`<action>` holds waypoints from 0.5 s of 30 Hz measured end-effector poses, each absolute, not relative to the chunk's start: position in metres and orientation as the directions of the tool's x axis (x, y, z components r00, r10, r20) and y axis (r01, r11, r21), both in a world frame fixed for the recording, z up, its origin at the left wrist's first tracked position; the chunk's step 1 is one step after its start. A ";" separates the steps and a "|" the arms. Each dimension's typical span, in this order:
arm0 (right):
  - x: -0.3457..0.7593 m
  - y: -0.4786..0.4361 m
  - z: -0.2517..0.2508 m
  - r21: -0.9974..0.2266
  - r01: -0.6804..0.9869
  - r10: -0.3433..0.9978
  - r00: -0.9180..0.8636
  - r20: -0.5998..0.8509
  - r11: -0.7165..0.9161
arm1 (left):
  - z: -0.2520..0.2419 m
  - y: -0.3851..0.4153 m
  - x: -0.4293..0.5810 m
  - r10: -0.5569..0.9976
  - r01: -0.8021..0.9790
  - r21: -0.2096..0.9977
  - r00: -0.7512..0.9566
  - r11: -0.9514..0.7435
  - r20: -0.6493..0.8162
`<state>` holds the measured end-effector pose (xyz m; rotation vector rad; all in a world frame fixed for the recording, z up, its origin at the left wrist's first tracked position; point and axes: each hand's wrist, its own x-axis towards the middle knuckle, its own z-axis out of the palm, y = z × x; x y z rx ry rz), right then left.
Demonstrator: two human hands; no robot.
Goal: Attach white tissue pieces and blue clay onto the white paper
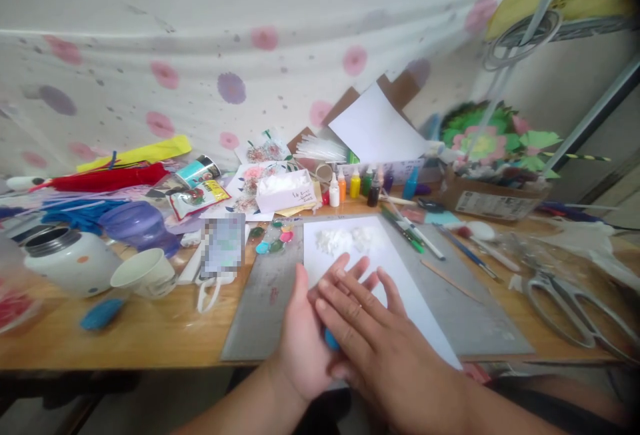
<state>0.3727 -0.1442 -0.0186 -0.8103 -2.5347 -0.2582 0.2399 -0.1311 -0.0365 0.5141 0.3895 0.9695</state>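
Head view, one frame. I am seeing both hands meeting low over the near edge of the grey mat (265,302).

- Left hand (303,338): lying underneath, palm turned up, fingers stretched flat, not curled.
- Right hand (385,348): lying across it palm down, fingers straight and slightly spread, tips reaching over the white sheet (415,308).
- Blue lump (331,340): pressed between the two palms, and only a small edge is showing at the gap. I cannot tell its shape.

Surroundings I am noting:
- The white sheet is lying on the mat, with white fluffy clumps (345,240) sitting at its far end.
- Small coloured pieces (275,238) are lying at the mat's far left corner.
- A row of paint bottles (355,185) is standing beyond the mat.
- Scissors (565,302) are lying to the right on the wooden table (150,335), well apart from the hands.
- A white cup (145,274) is lying tipped beside a white jar (70,262) on the left.
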 end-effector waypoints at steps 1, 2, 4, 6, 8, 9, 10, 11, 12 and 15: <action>0.374 -0.144 -0.017 -0.001 0.573 0.496 -0.708 0.502 0.819 | -0.032 -0.129 0.236 0.851 -0.719 0.490 0.515 0.494 -0.103; 0.375 -0.143 -0.016 -0.062 0.555 0.497 -0.684 0.533 0.830 | -0.029 -0.126 0.233 0.844 -0.738 0.431 0.521 0.520 -0.127; 0.384 -0.136 -0.012 -0.239 0.514 0.542 -0.589 0.600 0.824 | -0.026 -0.118 0.224 0.835 -0.721 0.434 0.524 0.539 -0.168; 0.400 -0.123 -0.009 -0.423 0.493 0.639 -0.451 0.623 0.760 | -0.027 -0.109 0.214 0.847 -0.667 0.546 0.502 0.507 -0.173; 0.420 -0.107 -0.008 -0.521 0.548 0.740 -0.321 0.591 0.654 | -0.030 -0.102 0.202 0.851 -0.501 0.769 0.515 0.397 -0.103; 0.429 -0.099 -0.010 -0.561 0.578 0.787 -0.269 0.555 0.593 | -0.032 -0.100 0.197 0.831 -0.337 0.902 0.554 0.272 -0.044; 0.436 -0.093 -0.013 -0.599 0.599 0.831 -0.233 0.506 0.532 | -0.034 -0.099 0.193 0.789 -0.115 0.991 0.614 0.074 0.012; 0.440 -0.087 -0.017 -0.631 0.610 0.867 -0.215 0.450 0.479 | -0.036 -0.100 0.190 0.701 0.113 0.977 0.711 -0.182 0.048; 0.441 -0.083 -0.022 -0.661 0.609 0.894 -0.217 0.393 0.438 | -0.037 -0.102 0.189 0.614 0.260 0.842 0.782 -0.473 0.104; 0.430 -0.081 -0.038 -0.697 0.596 0.914 -0.314 0.256 0.400 | -0.041 -0.111 0.193 0.295 0.222 0.290 0.926 -0.931 0.236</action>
